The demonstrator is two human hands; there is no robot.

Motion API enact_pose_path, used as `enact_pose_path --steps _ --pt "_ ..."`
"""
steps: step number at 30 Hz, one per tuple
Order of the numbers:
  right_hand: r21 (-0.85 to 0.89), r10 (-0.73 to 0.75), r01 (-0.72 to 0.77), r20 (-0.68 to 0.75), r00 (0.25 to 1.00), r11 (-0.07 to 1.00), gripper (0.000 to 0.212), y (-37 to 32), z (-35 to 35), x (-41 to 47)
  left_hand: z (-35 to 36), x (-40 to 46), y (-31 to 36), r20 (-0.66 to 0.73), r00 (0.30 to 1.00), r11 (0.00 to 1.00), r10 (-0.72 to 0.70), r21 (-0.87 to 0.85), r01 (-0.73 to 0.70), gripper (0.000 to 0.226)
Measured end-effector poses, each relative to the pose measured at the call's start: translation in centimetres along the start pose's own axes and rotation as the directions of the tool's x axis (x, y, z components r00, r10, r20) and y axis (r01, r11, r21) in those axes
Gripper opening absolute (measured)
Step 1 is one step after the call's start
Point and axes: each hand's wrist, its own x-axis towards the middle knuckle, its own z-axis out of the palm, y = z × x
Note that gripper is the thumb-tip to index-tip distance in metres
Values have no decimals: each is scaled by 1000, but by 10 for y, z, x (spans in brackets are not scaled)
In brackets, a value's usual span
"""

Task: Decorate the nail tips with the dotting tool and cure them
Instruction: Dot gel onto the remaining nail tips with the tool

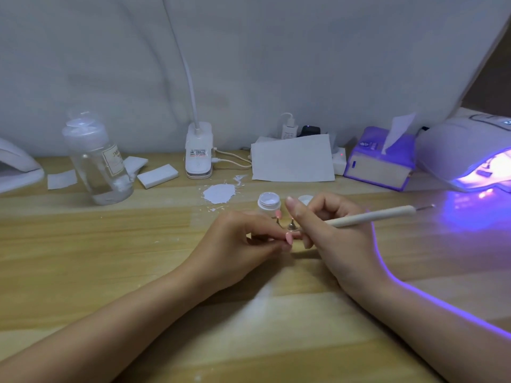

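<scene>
My left hand [243,241] pinches a pink nail tip [289,238] at the middle of the wooden table [110,258]. My right hand [331,233] grips a cream dotting tool [373,217]; its rear metal end points right and its working end is hidden between my fingers beside the tip. Just behind my fingers stand small metal holders [291,224], one bearing another pink tip [278,214]. An open white jar [268,203] sits behind them, with its lid [305,199] beside it. The curing lamp [470,156] glows violet at the far right.
A clear bottle [99,164] stands at the back left near white pads [157,175]. White paste [219,193] is smeared on the table. A clip lamp base [199,150], a paper sheet [293,158] and a purple tissue box [381,158] line the back edge.
</scene>
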Motion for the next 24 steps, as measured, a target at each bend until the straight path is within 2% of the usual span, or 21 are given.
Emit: enact_pose_path --steps 5,18,24 --pt "-80 6 -7 -13 1000 997 40 5 -2 1 2 0 -2 -5 1000 1000 3 19 -3 21" --pt "-58 -4 7 38 999 998 44 10 -2 0 3 0 -1 24 998 993 57 99 -59 16" --pt "-100 -28 32 43 999 994 47 12 -2 0 3 0 -3 16 998 991 55 123 -56 17"
